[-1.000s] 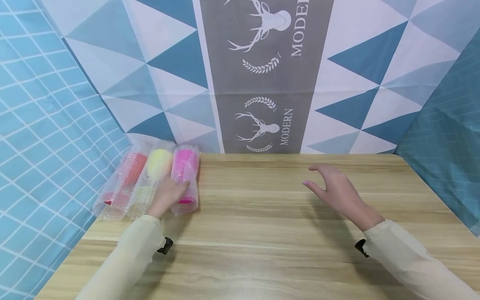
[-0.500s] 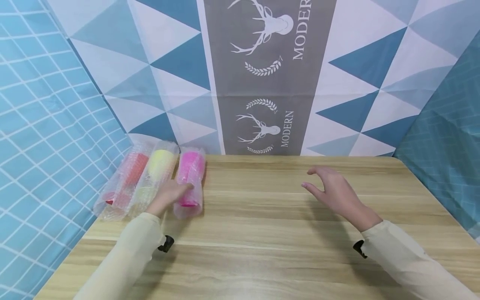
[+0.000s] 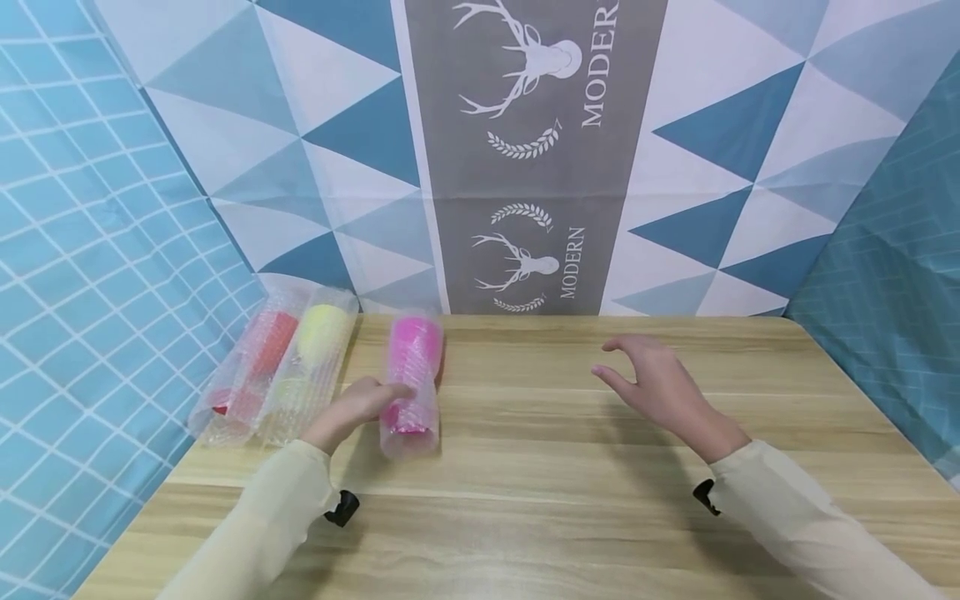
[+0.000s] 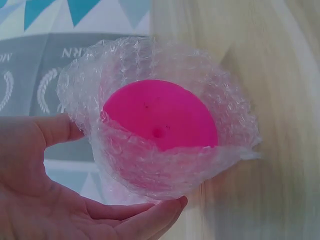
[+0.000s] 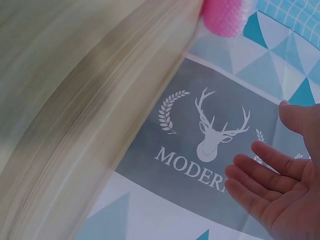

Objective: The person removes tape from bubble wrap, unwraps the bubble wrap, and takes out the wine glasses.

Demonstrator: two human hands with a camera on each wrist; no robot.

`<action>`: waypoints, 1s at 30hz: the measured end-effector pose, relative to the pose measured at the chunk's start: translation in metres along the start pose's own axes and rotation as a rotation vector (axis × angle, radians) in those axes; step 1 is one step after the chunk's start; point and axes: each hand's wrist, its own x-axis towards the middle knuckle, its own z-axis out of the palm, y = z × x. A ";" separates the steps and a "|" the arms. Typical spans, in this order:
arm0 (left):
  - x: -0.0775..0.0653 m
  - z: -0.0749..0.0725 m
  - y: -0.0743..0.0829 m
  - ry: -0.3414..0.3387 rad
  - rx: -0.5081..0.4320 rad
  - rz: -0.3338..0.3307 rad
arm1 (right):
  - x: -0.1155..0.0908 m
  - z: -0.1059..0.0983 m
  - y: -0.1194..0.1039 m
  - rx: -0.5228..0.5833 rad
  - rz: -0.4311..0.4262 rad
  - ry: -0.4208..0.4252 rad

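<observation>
Head view from above, facing forward and down across the desk [image 3: 525, 517], left wrist view close on one end of the pink roll [image 4: 165, 117], right wrist view tilted toward the desk's far edge, roll shared by all three

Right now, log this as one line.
left grip: holds pink wrapped cylinder | right grip: empty | red cylinder, yellow cylinder: side by side, farther left
</observation>
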 end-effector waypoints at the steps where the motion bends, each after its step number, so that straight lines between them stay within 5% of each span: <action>1: -0.001 0.003 0.001 -0.005 -0.004 0.006 | 0.001 0.000 -0.001 0.001 -0.002 0.000; 30: -0.020 0.066 0.040 0.076 -0.008 0.135 | 0.021 0.009 -0.032 0.076 -0.133 0.044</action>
